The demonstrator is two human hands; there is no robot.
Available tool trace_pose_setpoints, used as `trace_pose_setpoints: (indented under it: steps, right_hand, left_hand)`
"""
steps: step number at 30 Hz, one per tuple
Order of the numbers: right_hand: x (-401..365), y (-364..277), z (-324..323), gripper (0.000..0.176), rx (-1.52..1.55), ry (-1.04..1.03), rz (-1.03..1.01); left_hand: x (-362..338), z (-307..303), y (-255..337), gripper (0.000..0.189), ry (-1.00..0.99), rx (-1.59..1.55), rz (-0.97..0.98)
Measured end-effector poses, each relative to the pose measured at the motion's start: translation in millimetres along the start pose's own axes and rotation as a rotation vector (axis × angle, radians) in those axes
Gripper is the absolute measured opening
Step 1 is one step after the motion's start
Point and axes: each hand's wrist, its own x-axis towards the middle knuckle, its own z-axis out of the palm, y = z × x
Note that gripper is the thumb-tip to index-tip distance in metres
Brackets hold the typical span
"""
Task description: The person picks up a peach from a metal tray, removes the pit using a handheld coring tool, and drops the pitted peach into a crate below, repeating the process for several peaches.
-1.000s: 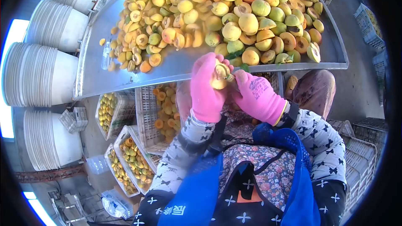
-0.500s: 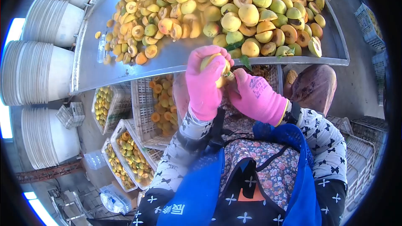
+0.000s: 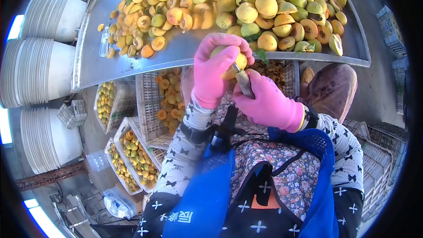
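My left hand (image 3: 218,68), in a pink glove, is wrapped round a yellow-green fruit (image 3: 240,61) above the near edge of the metal table (image 3: 176,67). The fruit shows between thumb and fingers. My right hand (image 3: 269,103), also gloved in pink, grips a short tool (image 3: 243,83) by its handle. The tool's thin metal end touches the fruit, and whether it has gone in cannot be made out. Beyond both hands lies a large heap of whole and halved fruit (image 3: 266,6).
Below the table edge, a crate (image 3: 147,123) holds halved fruit. More fruit-filled crates (image 3: 118,139) stand at the left. Stacked white tubs (image 3: 59,72) line the far left. A plastic bottle (image 3: 104,43) lies on the table, and empty crates (image 3: 374,158) are stacked at the right.
The tool's handle and metal end now show between my hands, where my right fingers mostly hid them before. My left hand has risen slightly with the fruit, and my right hand has turned and shifted left.
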Motion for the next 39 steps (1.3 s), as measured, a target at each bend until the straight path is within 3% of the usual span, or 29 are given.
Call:
trace_pose_setpoints:
  steps: [1, 2, 5, 9, 10, 12, 13, 16, 19, 21, 22, 24, 27, 28, 31, 32, 35, 38, 39]
  right_hand:
    - [3.1, 6.1, 2.8, 0.025, -0.078, 0.060, -0.080]
    - [4.9, 11.5, 4.7, 0.026, -0.158, 0.123, -0.160]
    - [1.9, 23.9, 3.7, 0.025, -0.192, 0.097, -0.217]
    - [3.3, 14.3, -7.2, 0.024, -0.109, -0.125, 0.130]
    - [1.8, 18.1, -3.9, 0.024, -0.124, -0.079, 0.093]
    - [-1.1, 26.8, 5.4, 0.023, -0.149, 0.027, 0.021]
    - [0.0, 26.8, 4.6, 0.023, -0.119, -0.021, 0.079]
    - [6.6, 15.5, -6.8, 0.025, -0.015, -0.153, 0.262]
    - [10.8, 0.4, -17.6, 0.032, 0.116, -0.268, 0.475]
    - [13.9, -4.2, -20.7, 0.030, 0.220, -0.318, 0.631]
    - [10.7, 9.9, -16.6, 0.031, 0.039, -0.238, 0.400]
    - [3.8, 37.6, -5.4, 0.032, -0.312, -0.072, -0.073]
    - [2.6, 30.0, -3.5, 0.032, -0.261, -0.100, 0.115]
    - [2.1, 31.1, -2.2, 0.031, -0.301, -0.084, 0.088]
    - [-5.8, 36.8, -5.0, 0.032, -0.237, -0.085, 0.033]
    - [-6.7, 35.4, -4.2, 0.029, -0.143, -0.101, 0.123]
    - [-1.6, 18.6, -1.9, 0.021, 0.147, -0.138, 0.374]
    - [13.3, -19.1, -30.4, 0.017, 0.428, -0.400, 0.669]
    - [12.9, -17.3, -31.4, 0.018, 0.462, -0.408, 0.664]
  left_hand:
    - [0.6, 5.2, -5.9, 0.018, 0.040, 0.028, 0.015]
    - [-1.4, 23.2, -14.9, 0.020, 0.284, 0.040, 0.071]
    - [-4.0, 20.0, -18.5, 0.017, 0.332, -0.113, -0.037]
    - [5.7, -13.6, -7.7, 0.024, 0.008, -0.077, -0.353]
    - [8.3, -14.0, -6.2, 0.024, 0.015, -0.059, -0.424]
    - [8.3, -7.5, -6.4, 0.023, 0.096, -0.005, -0.381]
    - [6.5, -4.1, -8.7, 0.022, 0.137, 0.025, -0.362]
    - [-3.9, 19.6, -32.0, 0.022, 0.452, 0.045, -0.025]
    - [-6.0, 3.9, -40.5, 0.022, 0.306, 0.106, 0.009]
    - [-3.6, -4.6, -37.7, 0.022, 0.241, 0.077, -0.071]
    - [-3.6, -6.6, -36.9, 0.022, 0.206, 0.063, -0.116]
    - [-9.7, 1.1, -41.2, 0.021, 0.363, -0.008, -0.168]
    - [-3.7, 9.4, -35.7, 0.020, 0.432, -0.037, -0.200]
    - [-7.7, 9.3, -35.1, 0.019, 0.441, -0.033, -0.218]
    - [-3.1, -15.8, -40.0, 0.020, 0.099, 0.253, -0.261]
    - [0.3, -19.5, -37.3, 0.019, 0.023, 0.265, -0.306]
    - [-2.3, 0.6, -23.3, 0.025, 0.158, 0.179, -0.289]
    - [0.2, -8.1, -14.5, 0.029, 0.079, -0.005, -0.329]
    - [0.4, -10.4, -17.4, 0.029, 0.063, -0.011, -0.325]
